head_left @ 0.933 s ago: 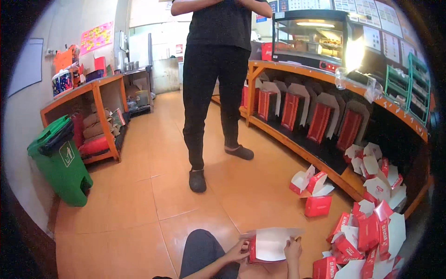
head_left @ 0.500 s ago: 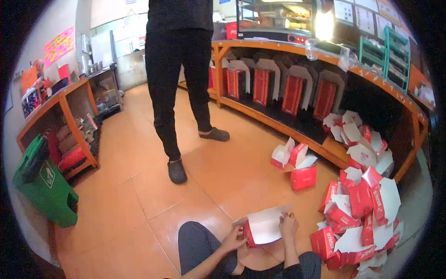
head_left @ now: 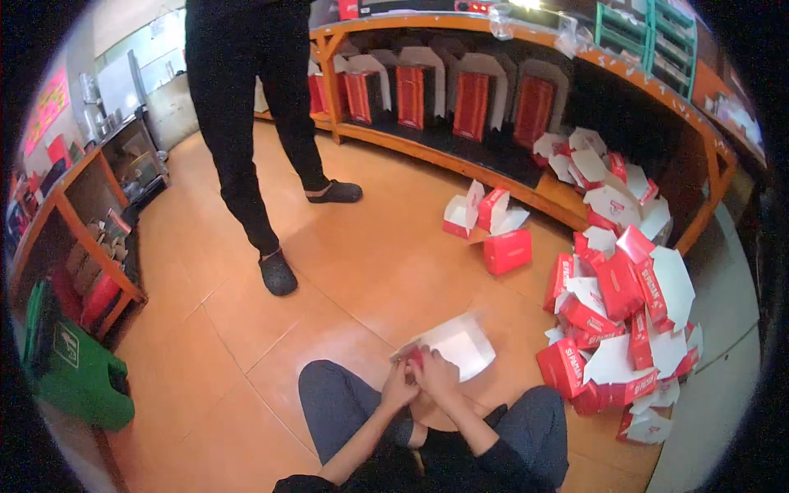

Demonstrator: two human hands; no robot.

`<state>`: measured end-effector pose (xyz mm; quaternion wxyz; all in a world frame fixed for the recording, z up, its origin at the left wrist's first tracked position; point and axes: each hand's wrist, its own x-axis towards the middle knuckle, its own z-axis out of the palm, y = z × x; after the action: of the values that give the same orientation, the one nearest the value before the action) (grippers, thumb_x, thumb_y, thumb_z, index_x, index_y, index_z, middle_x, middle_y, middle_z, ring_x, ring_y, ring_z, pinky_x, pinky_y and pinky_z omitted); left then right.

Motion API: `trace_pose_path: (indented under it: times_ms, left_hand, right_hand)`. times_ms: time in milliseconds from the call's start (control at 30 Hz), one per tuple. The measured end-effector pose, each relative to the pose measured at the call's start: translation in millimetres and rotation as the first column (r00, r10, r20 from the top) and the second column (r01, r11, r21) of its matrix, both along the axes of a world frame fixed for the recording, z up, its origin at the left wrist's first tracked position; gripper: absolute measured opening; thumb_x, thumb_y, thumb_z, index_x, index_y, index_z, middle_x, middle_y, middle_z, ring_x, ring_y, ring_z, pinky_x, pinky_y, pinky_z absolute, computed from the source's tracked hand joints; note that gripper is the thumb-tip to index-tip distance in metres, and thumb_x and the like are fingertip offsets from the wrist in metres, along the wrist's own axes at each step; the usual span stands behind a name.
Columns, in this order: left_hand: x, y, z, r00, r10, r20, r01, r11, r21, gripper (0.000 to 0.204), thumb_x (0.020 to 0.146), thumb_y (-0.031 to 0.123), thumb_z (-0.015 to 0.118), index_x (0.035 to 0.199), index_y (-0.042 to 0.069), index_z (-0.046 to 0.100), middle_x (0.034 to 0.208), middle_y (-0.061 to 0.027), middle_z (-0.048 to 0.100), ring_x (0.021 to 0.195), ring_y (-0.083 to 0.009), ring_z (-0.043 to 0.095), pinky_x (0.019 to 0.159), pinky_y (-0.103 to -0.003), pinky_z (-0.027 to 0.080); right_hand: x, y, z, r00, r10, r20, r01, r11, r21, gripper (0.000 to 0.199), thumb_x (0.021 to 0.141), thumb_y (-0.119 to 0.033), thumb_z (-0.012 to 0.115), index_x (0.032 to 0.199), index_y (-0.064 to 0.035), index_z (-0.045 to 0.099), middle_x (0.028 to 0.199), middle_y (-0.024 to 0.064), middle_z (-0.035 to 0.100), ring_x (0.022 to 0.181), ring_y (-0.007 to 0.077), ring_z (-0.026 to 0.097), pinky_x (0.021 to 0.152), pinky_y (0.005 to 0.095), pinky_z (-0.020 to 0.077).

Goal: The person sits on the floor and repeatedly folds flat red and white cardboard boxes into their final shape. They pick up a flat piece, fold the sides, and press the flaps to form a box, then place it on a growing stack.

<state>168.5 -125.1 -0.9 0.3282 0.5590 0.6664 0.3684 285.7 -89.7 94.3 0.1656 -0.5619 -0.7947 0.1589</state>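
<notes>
- The left hand [head_left: 399,386] and the right hand [head_left: 436,374] meet at the near corner of a flat white-and-red carton blank [head_left: 452,345]; both sets of fingers are curled shut on its edge, pinching it.
- The blank sits just above the person's knees, its white face up and blurred, over the orange tiled floor [head_left: 329,271].
- At 3 o'clock from the hands lies a heap of folded red and white cartons [head_left: 625,320], jumbled and overlapping.
- At 1 o'clock, apart from the heap, stands a small group of cartons [head_left: 493,226], one closed red, others open with white flaps up.
- At 12 o'clock, upright red cartons with white backs [head_left: 468,103] line the orange shelf [head_left: 460,160].
- At 11 o'clock a second person in dark trousers [head_left: 246,123] stands.
- At 9 o'clock a green bin [head_left: 74,370] bears a white square label; a pink sign [head_left: 48,107] hangs on the wall above.
</notes>
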Motion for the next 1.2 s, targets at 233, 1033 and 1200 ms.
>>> trace_pose_path:
  times_ms: [233,1033,1200]
  left_hand:
    - [7,-7,20,0.962,0.06,-0.267,-0.067,0.998,-0.018,0.073,0.069,0.037,0.07,0.131,0.011,0.044,0.125,-0.0165,0.053,0.102,-0.0389,0.059,0.079,-0.051,0.05]
    - [19,-5,-3,0.974,0.05,-0.221,-0.049,0.999,0.011,0.086,0.072,0.042,0.068,0.144,0.012,0.032,0.131,-0.0202,0.049,0.115,-0.0409,0.052,0.093,-0.051,0.045]
    - [27,-6,-3,0.985,0.102,-0.142,-0.111,0.992,-0.061,0.084,0.072,0.044,0.069,0.141,0.011,0.036,0.132,-0.0213,0.049,0.117,-0.0408,0.052,0.094,-0.05,0.044]
  right_hand:
    - [-9,15,-30,0.996,0.002,0.087,-0.012,0.994,0.107,0.035,0.078,-0.029,0.065,0.1,-0.0033,0.06,0.087,0.0169,0.065,0.068,0.0348,0.067,0.056,0.0445,0.0541]
    - [-12,27,-48,0.962,0.111,0.249,-0.158,0.971,0.178,0.019,0.074,-0.023,0.062,0.079,-0.0059,0.066,0.075,0.0124,0.066,0.064,0.0281,0.067,0.061,0.0426,0.0491]
    - [-9,24,-59,0.977,0.063,0.203,-0.114,0.961,0.254,0.021,0.074,-0.026,0.063,0.08,-0.0069,0.065,0.077,0.0123,0.067,0.061,0.0285,0.066,0.061,0.0416,0.0492]
